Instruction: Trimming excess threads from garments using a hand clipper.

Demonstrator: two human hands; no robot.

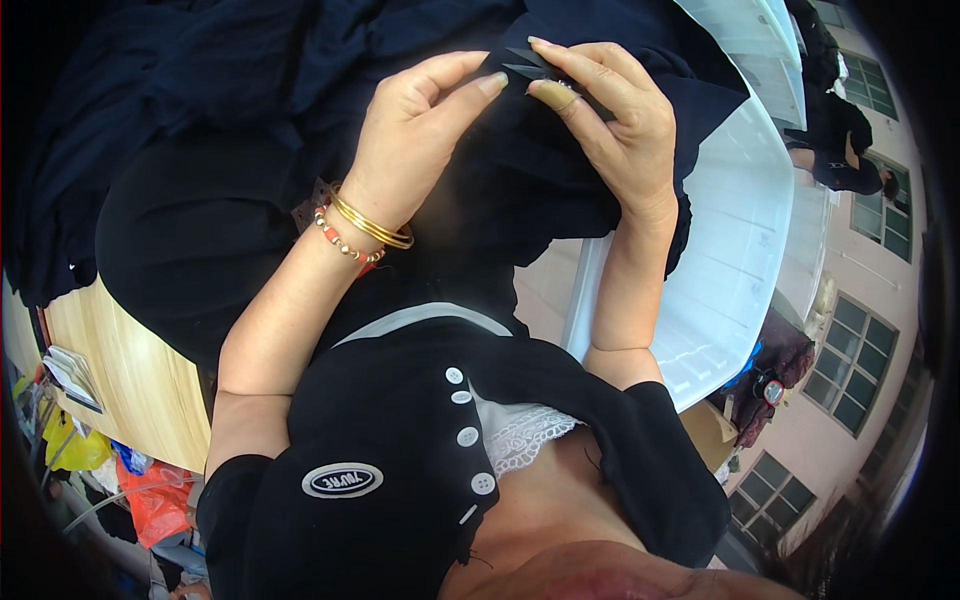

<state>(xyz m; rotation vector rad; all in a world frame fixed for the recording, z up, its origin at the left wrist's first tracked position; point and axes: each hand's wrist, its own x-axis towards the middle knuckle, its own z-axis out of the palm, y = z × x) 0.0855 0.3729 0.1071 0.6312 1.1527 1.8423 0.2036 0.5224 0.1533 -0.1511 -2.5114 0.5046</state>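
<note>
Dark navy cloth lies over my lap and spreads away to the far left. My left hand, with gold bangles and a beaded bracelet at the wrist, is closed, pinching the cloth between thumb and forefinger. My right hand is closed on small thread snips, their pointed blades facing the left fingertips and slightly parted. A yellowish covering wraps the right thumb's tip. The rest of the snips is hidden within the right fingers. Behind both hands, a flap of the cloth reaches over a white tub's edge.
A large white plastic tub stands close by my right arm. On the left is a light wooden tabletop. Below it lie a red plastic bag and a yellow bag. Another person is at the far right.
</note>
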